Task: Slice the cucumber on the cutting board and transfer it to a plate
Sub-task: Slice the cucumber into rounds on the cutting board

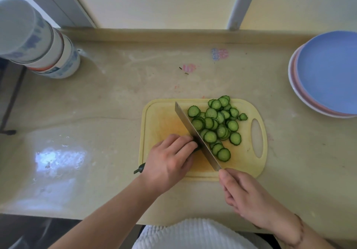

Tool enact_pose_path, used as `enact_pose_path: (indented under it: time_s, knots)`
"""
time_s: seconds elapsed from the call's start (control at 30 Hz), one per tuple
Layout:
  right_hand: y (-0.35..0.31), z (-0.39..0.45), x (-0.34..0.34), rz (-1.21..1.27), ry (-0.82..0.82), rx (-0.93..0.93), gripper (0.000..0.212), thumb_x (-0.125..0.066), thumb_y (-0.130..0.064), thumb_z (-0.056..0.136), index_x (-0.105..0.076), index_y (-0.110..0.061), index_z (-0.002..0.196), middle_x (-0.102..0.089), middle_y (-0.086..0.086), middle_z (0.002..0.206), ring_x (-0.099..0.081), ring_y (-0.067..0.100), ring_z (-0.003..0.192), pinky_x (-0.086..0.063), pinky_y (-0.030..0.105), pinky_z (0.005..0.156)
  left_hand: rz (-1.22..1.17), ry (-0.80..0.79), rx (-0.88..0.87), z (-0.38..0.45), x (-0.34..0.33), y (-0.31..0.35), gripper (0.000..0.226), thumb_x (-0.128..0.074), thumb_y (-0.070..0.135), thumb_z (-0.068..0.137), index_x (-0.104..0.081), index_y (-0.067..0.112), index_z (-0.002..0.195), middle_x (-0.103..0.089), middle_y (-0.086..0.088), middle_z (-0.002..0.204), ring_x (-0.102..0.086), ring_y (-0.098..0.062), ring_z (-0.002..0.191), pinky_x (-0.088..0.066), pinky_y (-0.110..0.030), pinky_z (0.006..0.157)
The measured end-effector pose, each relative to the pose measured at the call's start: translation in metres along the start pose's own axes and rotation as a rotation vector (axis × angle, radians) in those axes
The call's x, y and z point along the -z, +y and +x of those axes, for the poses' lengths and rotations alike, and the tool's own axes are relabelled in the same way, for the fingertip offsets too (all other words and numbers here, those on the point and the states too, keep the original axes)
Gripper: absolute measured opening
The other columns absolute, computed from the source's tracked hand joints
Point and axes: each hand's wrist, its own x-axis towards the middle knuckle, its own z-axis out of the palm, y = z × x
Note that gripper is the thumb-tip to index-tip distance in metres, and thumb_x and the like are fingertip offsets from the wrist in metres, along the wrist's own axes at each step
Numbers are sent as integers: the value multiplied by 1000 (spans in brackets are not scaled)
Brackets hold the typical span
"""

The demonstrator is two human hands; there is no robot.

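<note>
A yellow cutting board (160, 117) lies on the counter in front of me. Several round cucumber slices (217, 125) are heaped on its right half. My left hand (170, 162) is curled over the remaining cucumber piece, which is almost hidden; only its dark stem end (139, 169) pokes out over the board's left edge. My right hand (249, 196) grips the handle of a knife (195, 133), whose blade runs diagonally across the board, pressed against my left knuckles. A blue plate (328, 71) tops a stack at the far right.
A stack of patterned bowls (38, 42) stands at the back left corner of the counter (96, 113). A raised ledge and wall run behind. Pink and blue marks stain the counter behind the board. Pink and white plates lie under the blue one.
</note>
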Motion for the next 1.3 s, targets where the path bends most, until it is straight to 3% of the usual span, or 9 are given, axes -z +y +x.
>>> enact_pose_path:
  time_s: [0.17,0.27,0.43,1.0,1.3]
  knots:
    - [-2,-10,3,-3,21,12,66,-36,-73,86,-39,-8,74,-34,-3,56,-31,11,49,-29,25,46,10,35,-20,-1,-1,-1,12,-71,13,94,-76,12,105,-71,1,114,-65,-25,91,-55,-33,68]
    - [-2,-19,3,-36,44,13,61,-38,-77,81,-44,-17,69,-41,-6,53,-37,7,50,-33,25,50,9,44,-20,0,-1,-1,12,-70,12,93,-76,12,105,-71,1,113,-65,-25,91,-56,-33,68]
    - [-3,-24,3,-45,53,6,68,-37,-82,78,-42,-14,72,-37,-4,54,-33,9,50,-30,29,50,-1,47,-22,1,-1,-1,12,-71,10,92,-76,12,103,-71,-1,111,-67,-26,92,-57,-35,67]
    - [-7,9,7,-53,-11,-32,51,-31,-57,93,-40,-13,70,-35,-7,50,-30,5,44,-30,15,44,-65,46,23,1,-4,0,15,-72,14,89,-76,7,102,-70,-5,107,-66,-27,91,-58,-36,72]
    - [-22,-14,7,-34,16,0,55,-36,-61,88,-41,-9,69,-40,-6,49,-35,4,45,-33,18,47,-102,38,21,1,-4,0,11,-71,8,90,-75,4,100,-69,-8,105,-66,-28,95,-57,-38,81]
